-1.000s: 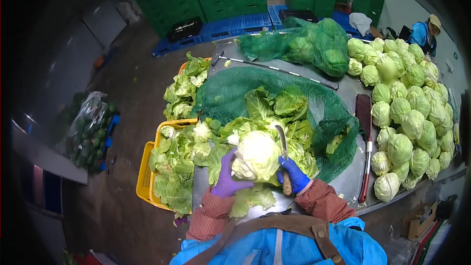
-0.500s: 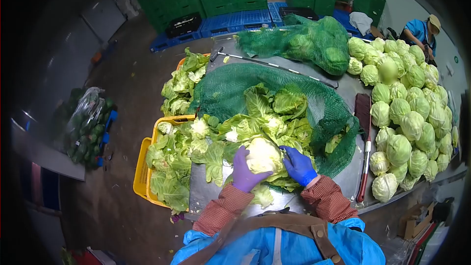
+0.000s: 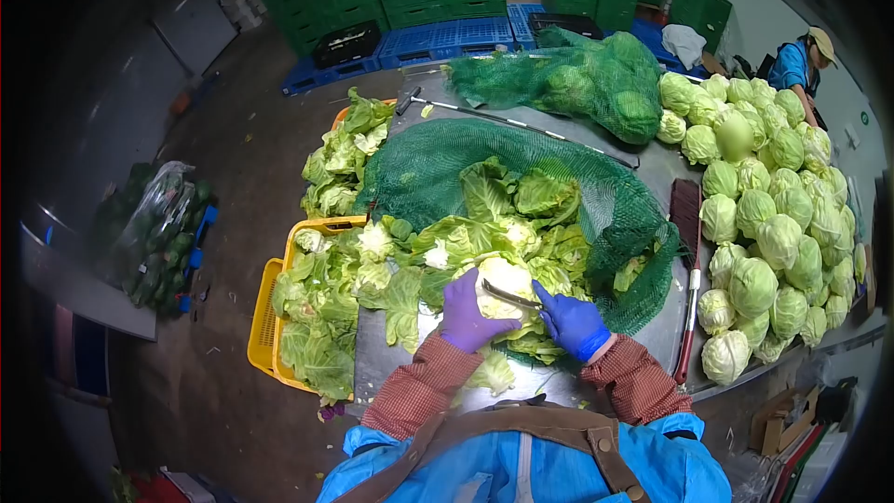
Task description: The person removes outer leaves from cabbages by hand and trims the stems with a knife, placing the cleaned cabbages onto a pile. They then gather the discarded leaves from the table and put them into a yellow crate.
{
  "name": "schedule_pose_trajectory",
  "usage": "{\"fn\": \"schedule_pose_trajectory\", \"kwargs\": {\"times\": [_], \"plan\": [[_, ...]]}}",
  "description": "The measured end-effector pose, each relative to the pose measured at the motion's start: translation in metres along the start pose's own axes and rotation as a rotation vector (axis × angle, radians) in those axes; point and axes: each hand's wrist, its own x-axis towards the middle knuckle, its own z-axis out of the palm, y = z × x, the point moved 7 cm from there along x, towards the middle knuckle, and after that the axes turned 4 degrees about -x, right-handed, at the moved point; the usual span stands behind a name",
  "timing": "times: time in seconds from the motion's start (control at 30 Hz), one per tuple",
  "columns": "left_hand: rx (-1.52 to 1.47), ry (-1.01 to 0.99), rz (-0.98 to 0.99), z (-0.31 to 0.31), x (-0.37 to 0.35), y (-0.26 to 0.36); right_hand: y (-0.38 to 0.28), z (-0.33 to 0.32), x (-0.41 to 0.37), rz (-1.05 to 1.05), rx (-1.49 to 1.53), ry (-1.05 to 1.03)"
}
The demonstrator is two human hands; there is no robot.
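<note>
A pale, creamy cabbage (image 3: 504, 280) sits on a heap of loose green leaves at the front of the metal table (image 3: 391, 373). My left hand (image 3: 468, 310), in a purple glove, clasps its left and lower side. A knife (image 3: 510, 294) with a curved blade lies across the cabbage's face. Its handle is mostly hidden inside my right hand (image 3: 571, 324), gloved in blue-purple and closed around it. Outer leaves (image 3: 475, 235) and a green mesh bag (image 3: 428, 163) surround the cabbage on the far side.
Many cabbages (image 3: 752, 285) are piled on the right. A red-handled brush (image 3: 687, 307) lies beside them, and a thin rod (image 3: 521, 121) crosses behind. Yellow crates (image 3: 267, 317) of leaves stand left. Another mesh bag (image 3: 596, 84) is at the back; a co-worker (image 3: 796, 65) stands far right.
The knife blade has swung into view across the cabbage's face as my right hand turned and moved slightly right and down. My left hand still clasps the cabbage. The co-worker's arm now reaches toward the pile.
</note>
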Motion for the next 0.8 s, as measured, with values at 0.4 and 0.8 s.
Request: {"fn": "schedule_pose_trajectory", "kwargs": {"times": [0.4, 0.8], "plan": [[0.059, 0.048, -0.093, 0.009, 0.003, 0.009, 0.000, 0.010, 0.024, 0.142, -0.058, -0.016], [0.023, 0.051, 0.052, 0.015, -0.037, 0.002, 0.056, -0.001, 0.051, 0.216, 0.086, -0.096]]}}
